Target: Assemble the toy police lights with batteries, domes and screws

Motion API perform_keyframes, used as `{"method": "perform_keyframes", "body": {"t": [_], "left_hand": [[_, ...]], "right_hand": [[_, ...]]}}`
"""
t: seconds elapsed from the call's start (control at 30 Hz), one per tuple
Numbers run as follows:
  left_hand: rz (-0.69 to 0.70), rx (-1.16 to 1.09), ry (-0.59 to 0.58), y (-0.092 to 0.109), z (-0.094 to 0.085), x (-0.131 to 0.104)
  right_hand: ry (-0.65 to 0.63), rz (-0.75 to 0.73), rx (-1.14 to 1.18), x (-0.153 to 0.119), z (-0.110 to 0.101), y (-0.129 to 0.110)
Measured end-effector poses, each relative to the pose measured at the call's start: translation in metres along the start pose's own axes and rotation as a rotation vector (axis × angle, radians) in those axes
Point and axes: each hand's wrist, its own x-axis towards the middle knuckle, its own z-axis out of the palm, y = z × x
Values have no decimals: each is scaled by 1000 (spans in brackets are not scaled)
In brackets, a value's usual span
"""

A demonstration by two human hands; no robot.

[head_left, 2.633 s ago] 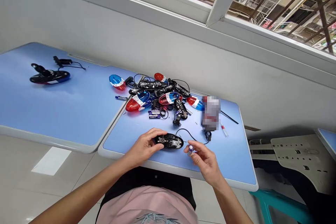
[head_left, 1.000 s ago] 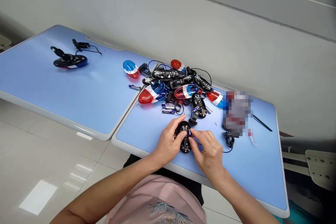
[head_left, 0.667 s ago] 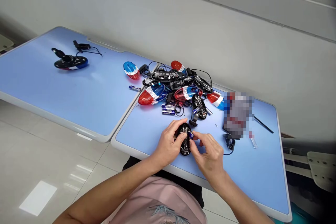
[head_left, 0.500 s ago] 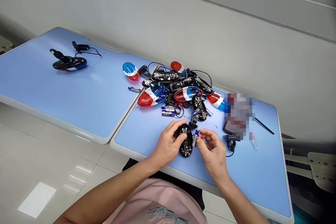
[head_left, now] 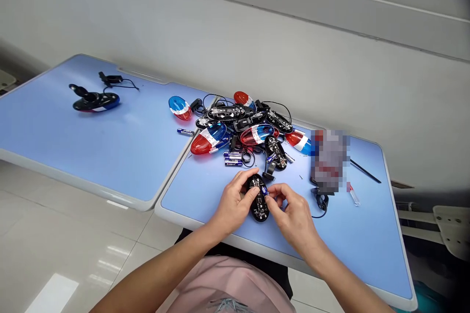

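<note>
Near the table's front edge, my left hand (head_left: 235,201) grips the left side of an oval black light base (head_left: 261,208), whose inner side with metal contacts faces up. My right hand (head_left: 292,208) pinches a blue-and-silver battery (head_left: 265,190) at the right side of that base; the fingers partly cover the battery, and I cannot tell whether it is seated. Just behind, another open black base (head_left: 276,152) lies with batteries on and beside it. Two batteries (head_left: 233,158) rest side by side to the left of a black clamp (head_left: 269,171).
Red-and-blue light covers (head_left: 209,141), black bases and cables form a pile at the back. One battery (head_left: 185,132) lies left of it. An assembled light (head_left: 96,101) sits on the left table. At right are a blurred object (head_left: 330,161), a black rod (head_left: 365,171) and a clear-handled tool (head_left: 354,195).
My right hand has moved left, bringing the battery from beside the black base onto its right side. My left hand keeps its grip. The view has shifted slightly.
</note>
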Motion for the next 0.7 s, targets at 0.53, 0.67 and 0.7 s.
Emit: {"method": "perform_keyframes", "body": {"t": [0.53, 0.67, 0.7], "left_hand": [[-74, -69, -65, 2, -8, 12], [-95, -82, -87, 2, -9, 13], [-97, -83, -90, 3, -9, 14]], "right_hand": [[120, -579, 25, -8, 1, 25], [141, -615, 12, -9, 3, 26], [133, -621, 14, -8, 2, 27]]}}
